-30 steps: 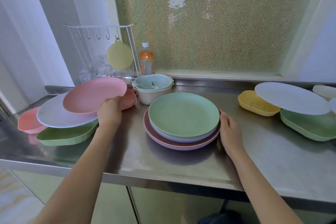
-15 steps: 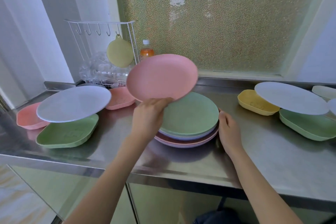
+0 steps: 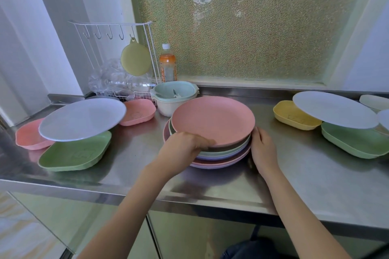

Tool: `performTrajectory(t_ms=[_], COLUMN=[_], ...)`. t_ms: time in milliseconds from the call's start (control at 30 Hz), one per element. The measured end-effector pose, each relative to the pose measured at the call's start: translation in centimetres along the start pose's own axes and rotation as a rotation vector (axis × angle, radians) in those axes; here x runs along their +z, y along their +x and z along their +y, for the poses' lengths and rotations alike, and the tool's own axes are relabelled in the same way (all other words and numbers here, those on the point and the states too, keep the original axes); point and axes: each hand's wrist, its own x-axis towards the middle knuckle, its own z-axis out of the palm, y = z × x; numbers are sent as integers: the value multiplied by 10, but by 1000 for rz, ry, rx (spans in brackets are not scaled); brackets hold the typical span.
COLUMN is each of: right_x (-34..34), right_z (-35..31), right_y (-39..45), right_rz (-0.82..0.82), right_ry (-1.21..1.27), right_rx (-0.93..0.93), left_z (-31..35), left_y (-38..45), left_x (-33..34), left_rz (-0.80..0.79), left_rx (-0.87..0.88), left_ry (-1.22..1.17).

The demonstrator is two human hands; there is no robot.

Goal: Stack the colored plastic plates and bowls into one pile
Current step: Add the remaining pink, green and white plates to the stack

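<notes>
While the pink plate [image 3: 212, 120] sits on top of the central pile [image 3: 221, 153] at the middle of the steel counter [image 3: 315, 178], I have my left hand [image 3: 185, 149] curled round its near rim, and my right hand [image 3: 264, 149] lies with straight fingers against the pile's right edge, steadying it. To finish this step well, I would let the plate settle flat into the green plate [image 3: 237, 147] beneath it, check that the rims line up all round, and only then slip my fingers out sideways so nothing tips; the right hand should hold its press until the stack sits quiet. Half a second ago this plate was in the air, tilted above the pile; now it is down on it. A second ago it lay on the left group, over the white plate [image 3: 82, 119], which now stands uncovered across the green square bowl [image 3: 75, 151] and pink bowls. On the right, another white plate [image 3: 334, 112] rests over a yellow bowl [image 3: 292, 116] and a green one, yet to be gathered.
</notes>
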Motion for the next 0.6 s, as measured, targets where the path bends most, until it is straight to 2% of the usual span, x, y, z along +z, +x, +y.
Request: performTrajectory(t_ms=[200,600], right_x=[0,-3], right_z=[1,-4], right_y=[0,-3], right_rz=[15,-11], right_ry=[-1,72], right_rx=[-2,8], left_z=[1,3], left_y=[-1,3], left_x=[-10,-19], left_rz=[-155,-228], left_rx=[-71,-121], left_ry=[18,-36])
